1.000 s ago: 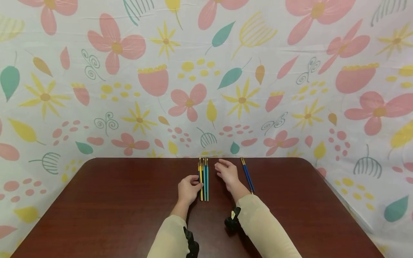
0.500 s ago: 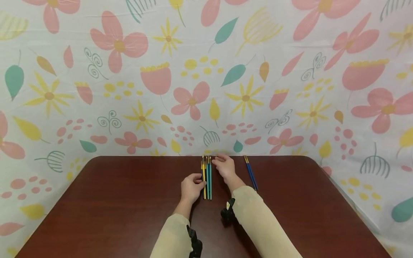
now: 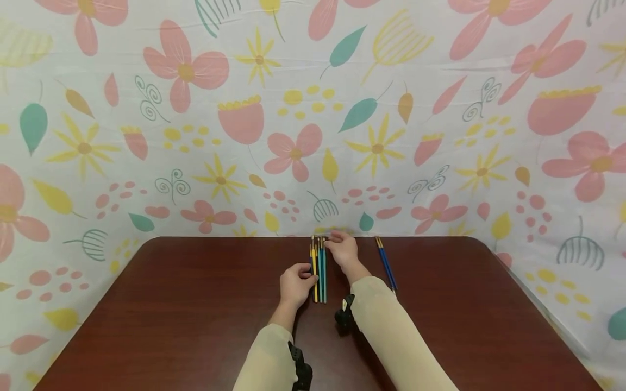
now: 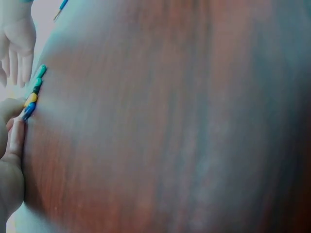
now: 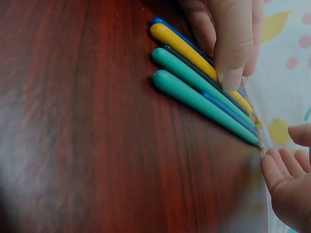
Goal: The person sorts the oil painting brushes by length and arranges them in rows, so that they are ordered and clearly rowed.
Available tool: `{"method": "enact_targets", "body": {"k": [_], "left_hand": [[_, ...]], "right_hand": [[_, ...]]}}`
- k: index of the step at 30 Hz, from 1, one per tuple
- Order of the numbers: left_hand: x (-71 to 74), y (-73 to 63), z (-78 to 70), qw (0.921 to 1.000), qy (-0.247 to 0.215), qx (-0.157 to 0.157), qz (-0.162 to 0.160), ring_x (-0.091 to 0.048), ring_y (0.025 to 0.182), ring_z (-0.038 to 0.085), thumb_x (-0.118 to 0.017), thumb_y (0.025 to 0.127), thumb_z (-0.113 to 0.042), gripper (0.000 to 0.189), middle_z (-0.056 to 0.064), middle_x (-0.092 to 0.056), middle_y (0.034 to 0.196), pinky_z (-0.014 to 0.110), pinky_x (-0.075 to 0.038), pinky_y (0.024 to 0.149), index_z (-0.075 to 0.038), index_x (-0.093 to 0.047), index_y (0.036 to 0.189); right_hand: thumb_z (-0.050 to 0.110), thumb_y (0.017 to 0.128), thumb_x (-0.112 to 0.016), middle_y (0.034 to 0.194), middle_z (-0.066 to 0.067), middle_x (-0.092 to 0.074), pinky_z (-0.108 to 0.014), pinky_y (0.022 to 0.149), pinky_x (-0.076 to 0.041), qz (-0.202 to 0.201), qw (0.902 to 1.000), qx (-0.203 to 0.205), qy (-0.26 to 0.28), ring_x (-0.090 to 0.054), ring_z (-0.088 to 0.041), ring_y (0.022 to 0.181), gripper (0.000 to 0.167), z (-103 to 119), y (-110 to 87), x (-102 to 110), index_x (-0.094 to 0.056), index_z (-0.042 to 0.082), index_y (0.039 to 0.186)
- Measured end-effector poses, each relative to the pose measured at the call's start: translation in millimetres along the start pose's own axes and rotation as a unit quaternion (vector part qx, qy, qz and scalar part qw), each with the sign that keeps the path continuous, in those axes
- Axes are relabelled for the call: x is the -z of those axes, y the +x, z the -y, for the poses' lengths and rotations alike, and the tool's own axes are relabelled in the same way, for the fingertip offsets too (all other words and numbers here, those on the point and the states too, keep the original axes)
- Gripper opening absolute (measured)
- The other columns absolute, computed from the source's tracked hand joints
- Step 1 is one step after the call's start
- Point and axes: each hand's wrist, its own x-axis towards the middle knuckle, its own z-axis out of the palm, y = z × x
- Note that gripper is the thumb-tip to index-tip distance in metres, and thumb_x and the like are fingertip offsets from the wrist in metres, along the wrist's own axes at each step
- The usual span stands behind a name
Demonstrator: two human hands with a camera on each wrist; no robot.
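Note:
Several paintbrushes lie side by side at the far middle of the table, bristles toward the wall. In the right wrist view they include a yellow brush [image 5: 177, 41], a black one [image 5: 201, 73] and a teal one [image 5: 194, 99]; a blue brush [image 5: 158, 20] lies beside the yellow. My left hand [image 3: 295, 285] holds the row from its left side, thumb on top around the yellow and black handles, fingers beside the blue brush. My right hand [image 3: 343, 251], fingers extended and loosely bent, is at the bristle end on the right; in the right wrist view [image 5: 291, 184] its palm shows, holding nothing.
Two blue paintbrushes [image 3: 386, 263] lie apart to the right, beyond my right forearm. The dark wooden table [image 3: 195, 315] ends at a flower-printed cloth [image 3: 293, 108] just behind the bristles. Black wrist cameras [image 3: 345, 315] are strapped to both sleeves.
My right hand has moved left and forward, up to the bristle end of the row. My left hand stays at the brushes. The whole head view has shifted slightly.

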Motion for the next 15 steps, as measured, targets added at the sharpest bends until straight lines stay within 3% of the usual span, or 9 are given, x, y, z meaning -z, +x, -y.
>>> {"method": "enact_targets", "body": {"k": [15], "left_hand": [[1.9, -0.2, -2.3, 0.9999, -0.004, -0.008, -0.004, -0.067, 0.093, 0.024, -0.072, 0.083, -0.012, 0.032, 0.013, -0.07, 0.101, 0.034, -0.057, 0.073, -0.003, -0.067, 0.113]], "right_hand": [[0.0, 0.086, -0.064, 0.124, -0.019, -0.06, -0.043, 0.091, -0.052, -0.021, 0.997, 0.013, -0.073, -0.058, -0.032, 0.116, 0.043, -8, 4.5, -15, -0.056, 0.003, 0.128]]}}
